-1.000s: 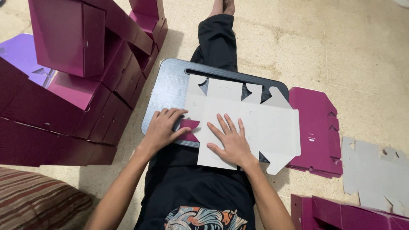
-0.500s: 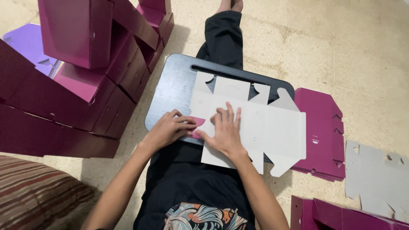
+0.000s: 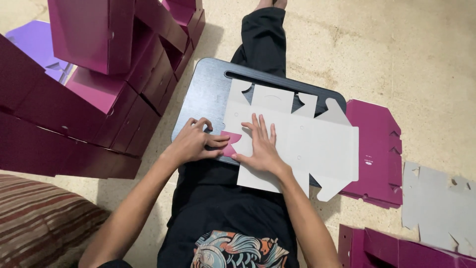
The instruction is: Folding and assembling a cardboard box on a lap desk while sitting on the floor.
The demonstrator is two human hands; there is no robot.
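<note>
A person sits on the floor (image 3: 396, 59) with legs stretched out and a dark lap tray (image 3: 203, 97) across the thighs. On the tray lies a flat box blank (image 3: 307, 141), its pale unprinted side up, with cut flaps along the far edge and the near right corner; its right part overhangs the tray.

The right hand (image 3: 260, 146) lies flat on the blank's left part, fingers spread and pointing away from the body, holding nothing, only pressing down. The left hand (image 3: 193, 141) sits just beside it at the blank's left edge, fingers curled and the grip narrow, pinching a small flap (image 3: 230, 143) that is folded over so its magenta printed side shows. The two hands nearly touch at that flap.

To the person's left stands a stack of folded boxes (image 3: 99, 94), magenta and deep maroon, glossy, piled close against the tray's left edge; one upright box (image 3: 89, 32) tops the pile. Behind the pile a purple sheet (image 3: 37, 44) lies flat.

To the right of the tray, partly under the blank, a magenta blank (image 3: 379, 144) lies printed side up. Farther right a grey blank (image 3: 436, 203) lies pale side up. At the lower right edge another magenta piece (image 3: 396, 248) shows partly. A striped cushion (image 3: 39, 218) fills the lower left corner.
</note>
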